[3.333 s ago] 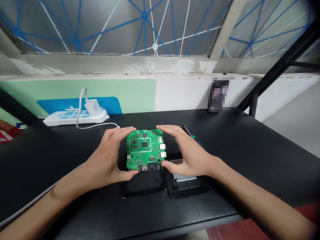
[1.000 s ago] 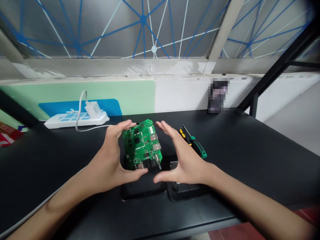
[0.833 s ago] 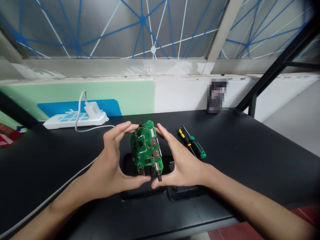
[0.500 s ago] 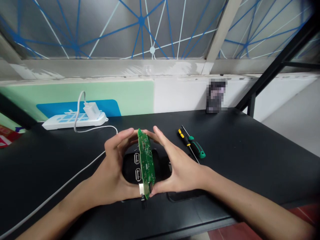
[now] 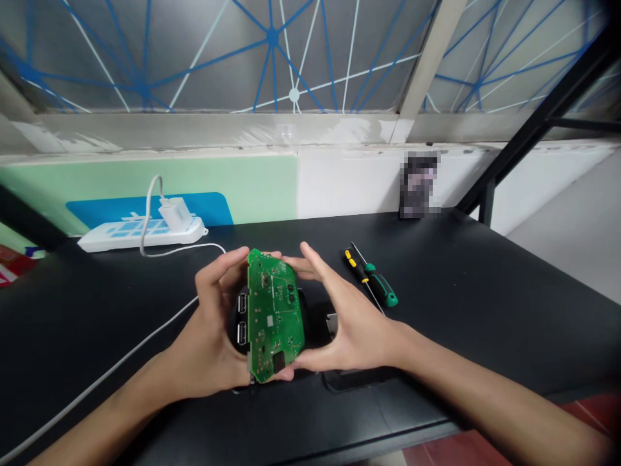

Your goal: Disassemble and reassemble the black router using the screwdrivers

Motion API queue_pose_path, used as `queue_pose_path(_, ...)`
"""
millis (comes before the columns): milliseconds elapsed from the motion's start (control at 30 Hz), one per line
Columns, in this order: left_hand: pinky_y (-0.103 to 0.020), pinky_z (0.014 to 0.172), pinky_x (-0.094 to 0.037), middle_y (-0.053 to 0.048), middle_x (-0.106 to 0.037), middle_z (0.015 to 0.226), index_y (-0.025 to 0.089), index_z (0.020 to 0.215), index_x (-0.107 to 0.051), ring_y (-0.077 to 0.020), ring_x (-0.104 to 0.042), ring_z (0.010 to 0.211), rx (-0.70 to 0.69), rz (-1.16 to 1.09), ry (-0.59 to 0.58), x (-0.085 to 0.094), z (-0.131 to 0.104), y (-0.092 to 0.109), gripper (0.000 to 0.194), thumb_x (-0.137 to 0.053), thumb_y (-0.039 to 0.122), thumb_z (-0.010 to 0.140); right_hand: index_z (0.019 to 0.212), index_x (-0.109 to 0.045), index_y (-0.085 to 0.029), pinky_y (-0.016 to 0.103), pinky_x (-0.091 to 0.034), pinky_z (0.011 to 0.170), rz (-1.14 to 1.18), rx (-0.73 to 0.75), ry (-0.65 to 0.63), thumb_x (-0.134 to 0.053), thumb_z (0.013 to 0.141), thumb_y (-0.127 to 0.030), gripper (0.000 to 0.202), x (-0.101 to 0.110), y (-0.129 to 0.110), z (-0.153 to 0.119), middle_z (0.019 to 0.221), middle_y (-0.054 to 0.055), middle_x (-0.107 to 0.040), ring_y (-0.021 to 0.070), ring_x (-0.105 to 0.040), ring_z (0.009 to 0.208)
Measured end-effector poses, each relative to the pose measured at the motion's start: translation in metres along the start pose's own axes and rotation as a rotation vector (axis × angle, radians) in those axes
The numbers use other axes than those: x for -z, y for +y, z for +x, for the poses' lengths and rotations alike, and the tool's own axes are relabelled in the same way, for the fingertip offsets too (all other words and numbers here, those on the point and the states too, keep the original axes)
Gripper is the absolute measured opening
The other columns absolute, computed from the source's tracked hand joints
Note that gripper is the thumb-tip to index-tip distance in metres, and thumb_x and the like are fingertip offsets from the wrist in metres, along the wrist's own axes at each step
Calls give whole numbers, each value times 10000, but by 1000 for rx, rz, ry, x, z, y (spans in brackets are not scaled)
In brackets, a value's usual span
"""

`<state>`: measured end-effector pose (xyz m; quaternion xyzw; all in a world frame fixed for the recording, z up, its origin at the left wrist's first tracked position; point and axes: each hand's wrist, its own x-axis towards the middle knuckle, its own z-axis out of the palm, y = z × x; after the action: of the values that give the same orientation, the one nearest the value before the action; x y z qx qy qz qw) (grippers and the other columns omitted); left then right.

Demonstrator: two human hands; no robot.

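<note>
Circuit board: steeply tilted between my two grips, raised above the surface, two USB ports showing at its left.
Left grip: holding the board's left side, fingers above, thumb low.
Right grip: curved wide around its right side, fingertips and thumb at the edge.
Slip risk: I have it only by its rim; uneven pressure could pivot it loose, and squeezing could stress small components.
Black casing: by my right thumb, partly hidden; a dropped board could knock it.
Screwdrivers: beside my right grip, crossing; a sweeping wrist could roll them.
Power strip: back left, charger plugged in.
</note>
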<state>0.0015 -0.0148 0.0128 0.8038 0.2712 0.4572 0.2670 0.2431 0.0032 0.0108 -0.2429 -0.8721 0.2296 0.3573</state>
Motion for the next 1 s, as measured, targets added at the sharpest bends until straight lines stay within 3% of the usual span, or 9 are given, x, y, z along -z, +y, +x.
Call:
queue_pose_path(200,-678,1160,-418,-191,-311,1613,366,1598,-50,-409,-403,1474,51,84,-33,8,-2,-10,1176,-899,347,785,1638,-31,-237,606,-489,1126,-108,-175,141,-871,685,-498,1297,-2,11,-2,1549,188,-491,351,-527,1392)
queue_pose_path(367,-658,1212,-337,-215,-222,1658,300,1609,-77,-400,-300,1528,-84,307,-35,12,1,-13,1119,-861,248,811,1627,-76,-188,602,-492,1114,-277,-218,140,-837,718,-455,1216,3,15,-2,1542,207,-473,365,-489,1392)
queue_pose_path(567,-656,1204,-327,-180,-340,1612,266,1568,-264,-404,-359,1477,-92,535,-66,14,3,-5,874,-768,233,855,1628,-64,-164,621,-456,1141,-409,-153,39,-796,745,-411,1173,6,10,-3,1556,214,-452,381,-449,1407)
queue_pose_path(800,-608,1208,-341,-165,-309,1629,244,1597,-207,-387,-313,1499,-56,572,-176,20,0,-5,889,-722,271,872,1613,-115,-109,579,-448,1162,-456,-1,-14,-752,783,-448,1100,11,7,-1,1563,221,-431,357,-426,1420)
queue_pose_path(1000,-581,1206,-355,-160,-305,1628,228,1614,-154,-364,-345,1473,-76,576,-146,18,1,-4,933,-719,273,873,1600,-145,-72,573,-445,1163,-518,77,-6,-722,815,-428,1036,13,5,-1,1525,238,-458,349,-417,1419)
